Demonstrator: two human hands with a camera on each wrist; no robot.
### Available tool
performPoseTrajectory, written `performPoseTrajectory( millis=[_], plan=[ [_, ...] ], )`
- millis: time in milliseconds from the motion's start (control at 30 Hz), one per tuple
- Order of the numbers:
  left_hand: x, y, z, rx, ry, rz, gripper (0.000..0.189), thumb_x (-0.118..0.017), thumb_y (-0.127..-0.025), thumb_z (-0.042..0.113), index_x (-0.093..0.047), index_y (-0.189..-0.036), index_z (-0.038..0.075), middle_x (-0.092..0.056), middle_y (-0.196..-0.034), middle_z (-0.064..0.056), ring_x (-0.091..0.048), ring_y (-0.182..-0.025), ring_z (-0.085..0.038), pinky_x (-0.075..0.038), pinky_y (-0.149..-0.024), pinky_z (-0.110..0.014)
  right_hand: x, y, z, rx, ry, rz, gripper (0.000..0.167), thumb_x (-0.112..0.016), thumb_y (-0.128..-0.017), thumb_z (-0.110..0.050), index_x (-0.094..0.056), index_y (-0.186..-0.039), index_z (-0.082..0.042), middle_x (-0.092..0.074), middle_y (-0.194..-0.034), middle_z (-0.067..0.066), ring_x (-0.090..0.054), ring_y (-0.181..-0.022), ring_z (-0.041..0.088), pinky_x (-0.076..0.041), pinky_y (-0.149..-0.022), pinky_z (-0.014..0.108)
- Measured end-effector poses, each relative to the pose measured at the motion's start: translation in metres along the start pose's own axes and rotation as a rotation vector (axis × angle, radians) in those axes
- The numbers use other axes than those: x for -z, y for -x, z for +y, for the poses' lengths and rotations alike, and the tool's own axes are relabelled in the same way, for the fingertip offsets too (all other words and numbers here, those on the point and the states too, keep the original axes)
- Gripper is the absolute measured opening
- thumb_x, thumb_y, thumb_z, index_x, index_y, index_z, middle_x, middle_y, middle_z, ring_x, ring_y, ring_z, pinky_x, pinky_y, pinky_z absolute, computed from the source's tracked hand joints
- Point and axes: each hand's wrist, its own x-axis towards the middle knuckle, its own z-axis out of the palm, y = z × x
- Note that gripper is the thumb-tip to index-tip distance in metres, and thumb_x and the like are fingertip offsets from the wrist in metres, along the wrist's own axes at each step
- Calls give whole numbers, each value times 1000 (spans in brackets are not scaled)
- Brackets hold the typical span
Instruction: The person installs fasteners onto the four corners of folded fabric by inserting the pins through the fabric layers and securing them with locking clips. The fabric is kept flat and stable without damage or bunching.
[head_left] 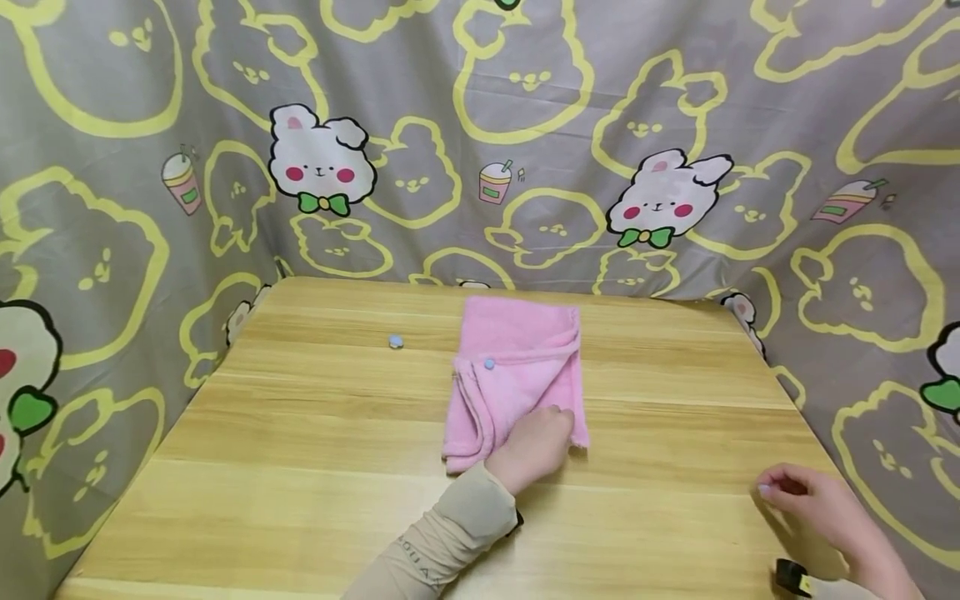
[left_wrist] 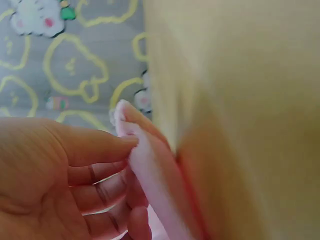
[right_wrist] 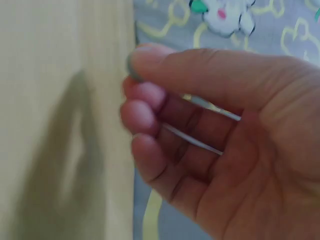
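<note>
A folded pink towel [head_left: 517, 333] lies on the wooden table, one layer turned diagonally across it. My left hand [head_left: 534, 446] is at its near right part; in the left wrist view the thumb and fingers pinch the towel's edge [left_wrist: 157, 172]. Far to the right, above the table's right side, my right hand [head_left: 813, 504] pinches a small grey-blue round piece [right_wrist: 133, 67] between thumb and forefinger, mostly hidden by the thumb. One small light-blue round piece [head_left: 489, 364] sits on the towel. Left of the towel, another blue piece [head_left: 396, 342] lies on the table.
The wooden table [head_left: 300, 433] is enclosed at the back and both sides by a grey curtain [head_left: 420, 75] with yellow outlines and white rabbit faces. A black strap piece [head_left: 791, 577] shows at the right wrist.
</note>
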Motion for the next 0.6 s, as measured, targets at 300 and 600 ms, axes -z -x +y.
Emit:
performPoseTrajectory(
  millis=[300, 600],
  plan=[
    [35, 1, -18, 64, 173, 124, 8, -68, -90, 23, -68, -90, 15, -69, -84, 3, -66, -78, -13, -53, -70, -25, -3, -12, -79, 367, -78, 220, 7, -67, -91, -12, -68, -98, -13, -66, -89, -17, -54, -80, -10, -46, -67, 14],
    [49, 4, -31, 102, 199, 159, 9, -67, -92, 25, -67, -94, 17, -71, -87, 4, -67, -80, -12, -53, -70, -28, -29, -42, -148, 676, -143, 115, 17, -70, -87, -5, -69, -92, -22, -70, -90, -10, -59, -77, -1, -48, -65, 21]
  ],
)
